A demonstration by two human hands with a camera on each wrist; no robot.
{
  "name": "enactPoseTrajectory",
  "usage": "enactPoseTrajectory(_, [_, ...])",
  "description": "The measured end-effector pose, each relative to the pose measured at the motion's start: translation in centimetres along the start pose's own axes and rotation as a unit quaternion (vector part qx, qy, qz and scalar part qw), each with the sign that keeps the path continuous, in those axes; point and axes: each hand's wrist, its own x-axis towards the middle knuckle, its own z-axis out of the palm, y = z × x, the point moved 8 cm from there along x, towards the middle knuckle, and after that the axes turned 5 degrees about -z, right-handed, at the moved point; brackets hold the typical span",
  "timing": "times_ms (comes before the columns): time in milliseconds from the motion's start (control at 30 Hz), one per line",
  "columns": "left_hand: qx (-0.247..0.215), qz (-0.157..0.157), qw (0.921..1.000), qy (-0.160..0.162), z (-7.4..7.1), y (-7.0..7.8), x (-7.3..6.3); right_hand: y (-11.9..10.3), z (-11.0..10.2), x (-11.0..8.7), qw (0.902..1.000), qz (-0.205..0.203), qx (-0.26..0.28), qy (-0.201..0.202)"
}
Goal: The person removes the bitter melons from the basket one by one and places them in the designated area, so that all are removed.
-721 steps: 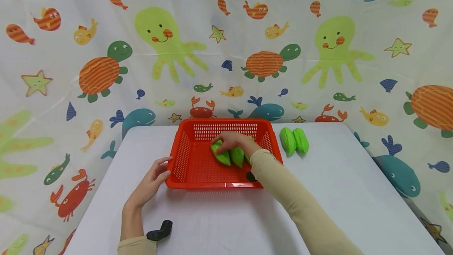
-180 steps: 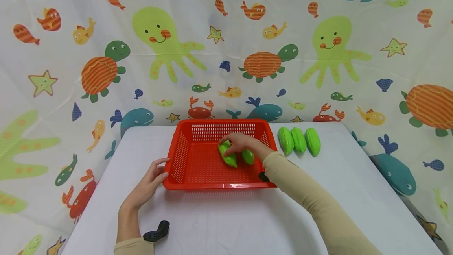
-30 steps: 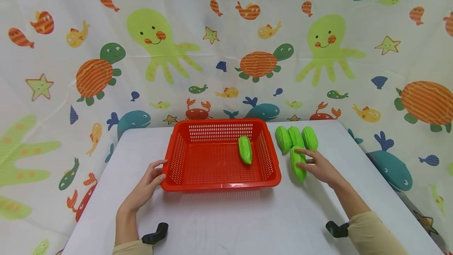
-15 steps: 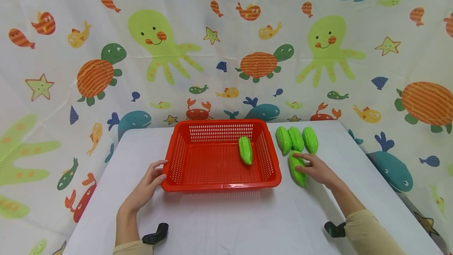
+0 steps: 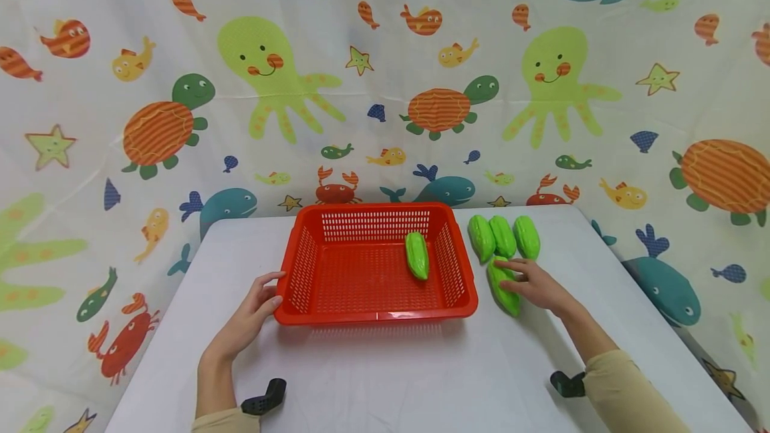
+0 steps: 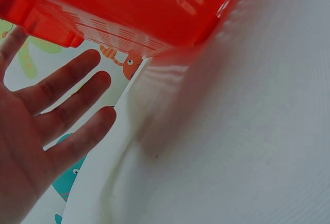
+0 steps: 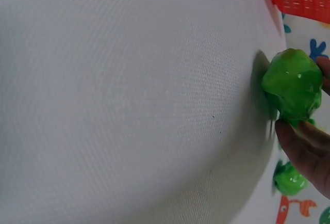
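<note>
My right hand (image 5: 537, 284) pinches a bright green, oblong, ridged fruit (image 5: 500, 286) between thumb and fingers, low over the table to the right of the basket. The right wrist view shows the fruit's lumpy, glossy end (image 7: 293, 83) with fingertips at its side. My left hand (image 5: 248, 319) touches the left side of the red plastic basket (image 5: 379, 317); in the left wrist view its fingers (image 6: 77, 84) are spread and fairly straight. One similar green fruit (image 5: 416, 256) lies inside the basket, near its right wall.
Three more green fruits stand in a row behind the held one: a left fruit (image 5: 482, 238), a middle fruit (image 5: 502, 236) and a right fruit (image 5: 527, 237). The white table (image 5: 373, 379) ends at a sea-animal curtain (image 5: 385, 72).
Since the oldest frame, fruits have gone from basket to table on the right. In the last second my right hand has drawn its fruit slightly left and nearer; the left hand stays put.
</note>
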Motion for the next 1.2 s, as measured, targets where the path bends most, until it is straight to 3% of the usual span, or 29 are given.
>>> enactPoseTrajectory(400, [-0.004,0.004,1.0000,-0.001,0.08,0.11,-0.05,0.06,0.06,-0.10,0.9999,-0.001,0.013,-0.008])
enactPoseTrajectory(867, [-0.005,0.008,1.0000,0.000,0.10,0.10,-0.08,-0.56,0.40,0.06,0.9993,-0.034,0.012,-0.014])
enactPoseTrajectory(1200, [-0.006,0.006,1.0000,0.001,0.07,0.04,-0.11,-0.32,-0.05,-0.03,0.9996,-0.008,0.026,-0.011])
